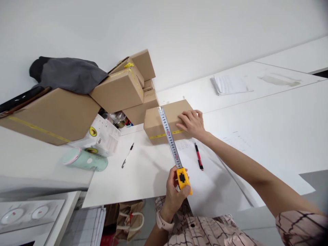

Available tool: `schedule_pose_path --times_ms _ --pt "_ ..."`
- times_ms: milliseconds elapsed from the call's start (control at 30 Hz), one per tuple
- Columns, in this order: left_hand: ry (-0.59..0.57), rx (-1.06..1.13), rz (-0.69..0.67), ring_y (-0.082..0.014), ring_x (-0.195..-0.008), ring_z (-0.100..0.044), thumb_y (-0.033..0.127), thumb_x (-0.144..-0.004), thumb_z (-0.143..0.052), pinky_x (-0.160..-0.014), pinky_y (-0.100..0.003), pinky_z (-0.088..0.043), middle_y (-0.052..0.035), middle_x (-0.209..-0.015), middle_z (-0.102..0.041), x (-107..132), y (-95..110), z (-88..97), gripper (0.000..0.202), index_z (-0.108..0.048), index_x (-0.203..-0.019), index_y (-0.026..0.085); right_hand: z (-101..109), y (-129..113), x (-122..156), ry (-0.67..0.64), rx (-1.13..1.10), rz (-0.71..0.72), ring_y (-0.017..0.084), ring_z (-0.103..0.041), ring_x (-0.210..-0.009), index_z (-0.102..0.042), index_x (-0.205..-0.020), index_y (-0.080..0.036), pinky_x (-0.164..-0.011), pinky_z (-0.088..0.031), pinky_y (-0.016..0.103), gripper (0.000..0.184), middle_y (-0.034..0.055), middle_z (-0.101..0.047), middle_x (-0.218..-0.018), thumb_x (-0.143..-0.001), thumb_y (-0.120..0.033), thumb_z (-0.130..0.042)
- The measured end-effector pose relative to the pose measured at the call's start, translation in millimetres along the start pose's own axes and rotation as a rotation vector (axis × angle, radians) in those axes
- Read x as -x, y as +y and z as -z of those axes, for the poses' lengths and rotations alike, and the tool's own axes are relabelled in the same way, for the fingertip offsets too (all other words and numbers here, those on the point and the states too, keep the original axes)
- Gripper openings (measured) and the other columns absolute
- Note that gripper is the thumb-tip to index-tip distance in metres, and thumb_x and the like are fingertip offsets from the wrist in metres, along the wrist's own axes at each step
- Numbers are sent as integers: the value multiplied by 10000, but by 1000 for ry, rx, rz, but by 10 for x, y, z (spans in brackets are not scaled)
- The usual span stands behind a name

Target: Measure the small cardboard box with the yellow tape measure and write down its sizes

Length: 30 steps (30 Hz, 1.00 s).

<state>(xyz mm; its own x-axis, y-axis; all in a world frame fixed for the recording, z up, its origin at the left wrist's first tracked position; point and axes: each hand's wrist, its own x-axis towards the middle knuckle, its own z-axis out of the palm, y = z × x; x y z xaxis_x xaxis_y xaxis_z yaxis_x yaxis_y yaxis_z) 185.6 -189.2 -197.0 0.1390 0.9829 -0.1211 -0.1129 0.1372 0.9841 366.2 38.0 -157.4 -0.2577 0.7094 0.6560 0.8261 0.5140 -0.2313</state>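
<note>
My left hand (174, 193) grips a yellow tape measure (183, 179) near the front edge of the white table (143, 174). Its white blade (169, 136) stretches away from me over the top of a small cardboard box (156, 124) with a yellow tape stripe. My right hand (192, 123) rests on the box's right side, fingers laid flat and spread across its top edge. A red pen (198, 157) lies just in front of the box, under my right forearm. A black pen (127, 155) lies to the left of the blade.
Several larger cardboard boxes (120, 89) are stacked at the back left, a grey cloth (69, 73) over one. A mint bottle (87, 160) lies on its side beside a white avocado-print box (102, 136). A paper stack (228, 84) sits far right.
</note>
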Motion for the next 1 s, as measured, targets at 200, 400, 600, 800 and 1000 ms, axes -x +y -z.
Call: schedule_pose_path --times_ms 200,400,600,800,1000 --pt "-120 -415 78 -209 -849 -606 264 -667 -758 -753 -322 -534 -59 -1061 -664 242 94 90 650 -541 -1278 221 445 -50 413 155 -542 -425 255 -629 -972 -579 -1325 -309 -877 -466 456 525 87 -687 -1133 -1021 -545 -222" --pt "-252 -647 55 -238 -957 -607 232 -610 -791 -913 -392 -503 -58 -1128 -646 254 113 95 831 -476 -1379 220 1132 -125 774 137 -964 -572 130 -503 -517 -683 -1087 -222 -487 -426 284 382 26 -643 -721 -943 -549 -550" --pt "-116 -419 -64 -219 -1057 -586 204 -611 -842 -975 -391 -475 -76 -1281 -519 69 20 -16 1271 -26 -1581 295 787 -628 1364 -171 -863 -420 137 -588 -515 -668 -1048 -228 -501 -458 273 323 20 -683 -710 -995 -474 -466" --pt "-2 -494 -151 -228 -1092 -588 223 -682 -814 -998 -392 -462 -53 -1188 -550 -192 55 41 1124 -122 -1566 287 287 -511 1436 -326 -96 -512 211 -658 -639 -625 -1018 -198 -545 -362 285 348 57 -703 -722 -991 -489 -436" --pt "155 -983 -179 -281 -1176 -545 186 -760 -707 -1020 -433 -449 -87 -1223 -570 -547 13 216 794 -363 -1473 254 83 -235 1301 -581 59 -465 246 -688 -779 -593 -1157 -145 -583 -364 286 256 120 -735 -902 -926 -208 -504"
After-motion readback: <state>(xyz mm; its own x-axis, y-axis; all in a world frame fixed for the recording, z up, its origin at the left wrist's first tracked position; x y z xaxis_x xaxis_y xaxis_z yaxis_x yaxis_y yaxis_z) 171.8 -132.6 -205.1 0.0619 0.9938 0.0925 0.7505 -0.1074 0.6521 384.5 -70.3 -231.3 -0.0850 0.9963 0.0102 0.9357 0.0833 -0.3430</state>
